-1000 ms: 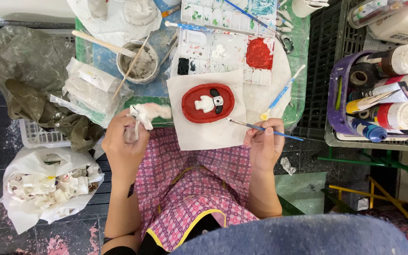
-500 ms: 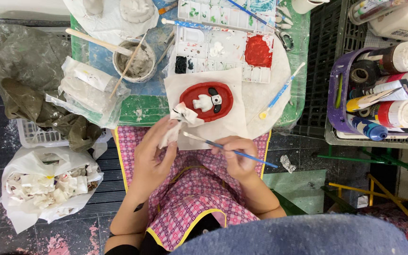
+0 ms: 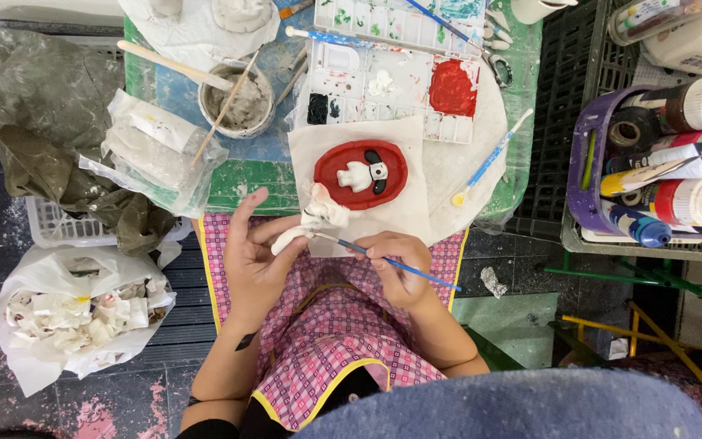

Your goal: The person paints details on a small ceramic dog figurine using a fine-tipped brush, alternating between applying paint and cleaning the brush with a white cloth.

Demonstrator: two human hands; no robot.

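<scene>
White clay figurine [image 3: 312,221], unpainted, pinched in left hand [image 3: 255,258]; thin blue-handled brush [image 3: 383,260] clamped in right hand [image 3: 397,268], tip touching it. Red oval plaque [image 3: 361,173] near table's [image 3: 245,175] front edge, already painted.

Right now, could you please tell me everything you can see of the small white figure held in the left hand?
The small white figure looks like unpainted, matte clay, lumpy and elongated, with a knobbly upper end and a smoother lower end. It lies tilted in the left hand, pinched between thumb and fingers, above the pink checked apron at the table's near edge. The tip of the thin blue-handled brush, held in the right hand, meets its side. Finer details are too small to tell.
</scene>
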